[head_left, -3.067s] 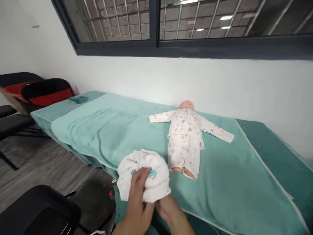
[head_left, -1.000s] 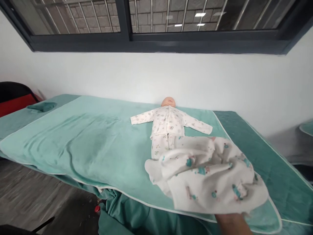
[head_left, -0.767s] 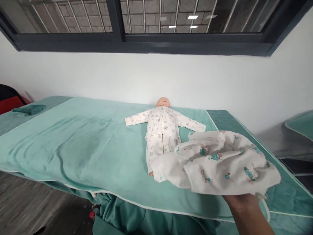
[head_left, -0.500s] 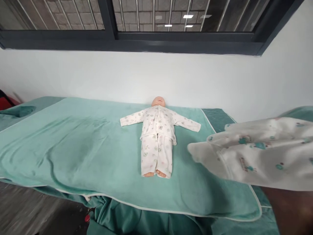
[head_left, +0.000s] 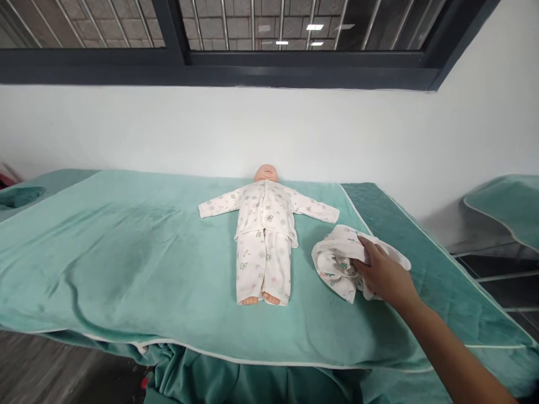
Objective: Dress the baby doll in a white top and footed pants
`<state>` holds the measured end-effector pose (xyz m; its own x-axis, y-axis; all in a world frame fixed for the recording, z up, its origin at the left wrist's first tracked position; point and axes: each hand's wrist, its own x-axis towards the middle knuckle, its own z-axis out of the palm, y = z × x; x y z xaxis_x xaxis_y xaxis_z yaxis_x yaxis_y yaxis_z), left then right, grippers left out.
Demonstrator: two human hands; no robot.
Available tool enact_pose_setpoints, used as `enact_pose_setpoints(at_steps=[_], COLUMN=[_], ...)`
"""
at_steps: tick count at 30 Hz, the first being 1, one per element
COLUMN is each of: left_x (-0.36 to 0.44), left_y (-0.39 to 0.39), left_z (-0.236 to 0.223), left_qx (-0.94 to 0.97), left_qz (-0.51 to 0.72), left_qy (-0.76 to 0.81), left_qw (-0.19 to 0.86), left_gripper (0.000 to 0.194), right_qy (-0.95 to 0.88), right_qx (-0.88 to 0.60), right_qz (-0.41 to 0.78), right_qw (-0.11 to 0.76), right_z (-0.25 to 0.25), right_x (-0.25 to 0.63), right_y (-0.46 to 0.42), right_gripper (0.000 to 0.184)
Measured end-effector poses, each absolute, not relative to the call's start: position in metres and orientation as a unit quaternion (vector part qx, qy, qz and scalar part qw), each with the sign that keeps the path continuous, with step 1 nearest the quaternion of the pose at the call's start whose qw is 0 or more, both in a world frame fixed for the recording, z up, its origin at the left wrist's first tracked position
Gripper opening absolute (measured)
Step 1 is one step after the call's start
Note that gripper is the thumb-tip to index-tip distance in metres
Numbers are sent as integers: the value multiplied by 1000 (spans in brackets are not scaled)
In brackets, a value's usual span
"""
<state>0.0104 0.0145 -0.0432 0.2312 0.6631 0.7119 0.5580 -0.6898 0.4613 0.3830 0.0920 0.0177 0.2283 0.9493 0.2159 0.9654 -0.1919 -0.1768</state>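
Note:
My right hand (head_left: pixel 383 272) grips a bunched white baby garment (head_left: pixel 337 252) with a small coloured print, at the bed's right part. Its thumb and fingers are closed on the cloth; some fingertips are hidden in the folds. To the left of it a baby doll (head_left: pixel 266 173) lies on its back, head toward the wall. The doll wears a white printed long-sleeved top (head_left: pixel 267 207) and matching trousers (head_left: pixel 263 264), with arms spread and bare feet showing. Nothing of my left hand appears.
A light green blanket (head_left: pixel 138 252) with pale piping covers the bed, over a darker green sheet (head_left: pixel 404 230). Behind stands a white wall (head_left: pixel 210 129) below a dark window frame (head_left: pixel 295 73). Green cloth (head_left: pixel 509 202) and metal bars are at the right.
The garment has come down from the near right, where it hung in the air, to the blanket beside the doll. My right hand is now visible on it. The view has shifted slightly.

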Motion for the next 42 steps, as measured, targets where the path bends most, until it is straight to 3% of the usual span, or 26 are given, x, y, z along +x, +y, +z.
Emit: enact_pose_setpoints(at_steps=[4, 10, 17, 24, 28, 31, 36, 42], left_x=[13, 40, 48, 50, 68, 73, 68, 69], left_y=[-2, 15, 125, 264, 336, 364, 369, 366], left_z=[-49, -31, 26, 44, 52, 49, 40, 42], left_qx=[788, 773, 742, 646, 646, 700, 754, 759], left_qz=[487, 521, 553, 521, 502, 470, 407, 405], left_qy=[370, 350, 373, 498, 494, 454, 434, 431], left_qw=[71, 90, 59, 253, 294, 288, 277, 271], left_gripper=[55, 49, 21, 24, 29, 34, 46, 49], right_qy=[-620, -671, -722, -612, -597, -589, -614, -610], right_qx=[-756, -653, -573, -555, -634, -673, -662, -688], right_qz=[-27, -140, 7, 188, 144, 179, 236, 215], right_qw=[207, 322, 388, 531, 469, 410, 360, 330], right_z=[29, 57, 50, 58, 66, 62, 58, 63], right_x=[390, 364, 304, 238, 219, 215, 215, 212], right_y=[72, 42, 68, 198, 301, 346, 353, 352], right_gripper=[55, 34, 29, 23, 19, 22, 33, 20])
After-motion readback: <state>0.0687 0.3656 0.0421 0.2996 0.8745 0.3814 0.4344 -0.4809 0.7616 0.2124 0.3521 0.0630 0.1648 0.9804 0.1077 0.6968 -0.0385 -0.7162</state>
